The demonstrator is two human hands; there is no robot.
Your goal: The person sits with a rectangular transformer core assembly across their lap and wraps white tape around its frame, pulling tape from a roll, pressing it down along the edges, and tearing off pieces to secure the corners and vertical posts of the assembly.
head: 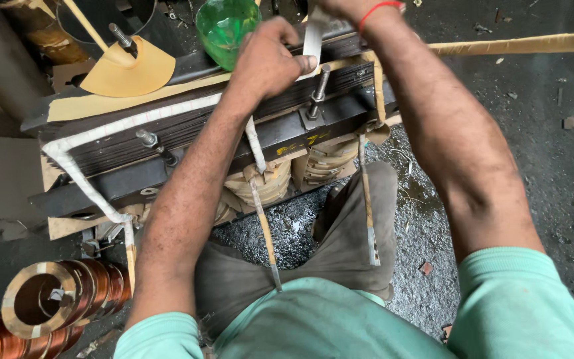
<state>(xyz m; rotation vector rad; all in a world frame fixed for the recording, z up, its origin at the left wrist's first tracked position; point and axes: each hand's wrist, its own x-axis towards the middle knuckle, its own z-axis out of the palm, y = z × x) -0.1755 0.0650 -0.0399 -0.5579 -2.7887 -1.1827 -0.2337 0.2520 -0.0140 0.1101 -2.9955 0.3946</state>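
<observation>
I look down on a dark steel transformer core [187,133] with paper-wrapped windings [330,163] below its clamp bars. My left hand [268,61] is closed on a white tape strip [313,33] at the top of the core, beside a threaded bolt [318,90]. My right hand [340,8] is mostly cut off by the top edge; it seems to hold the same strip, and a red thread circles its wrist. Two lead strips [265,233] hang down from the windings toward my lap.
A green plastic bottle [226,26] lies behind the core. Tan insulating paper pieces [131,70] rest at the upper left. Copper coils [54,299] lie at the lower left. A long tan strip [519,44] runs to the right. The floor [553,153] is dark and littered with shavings.
</observation>
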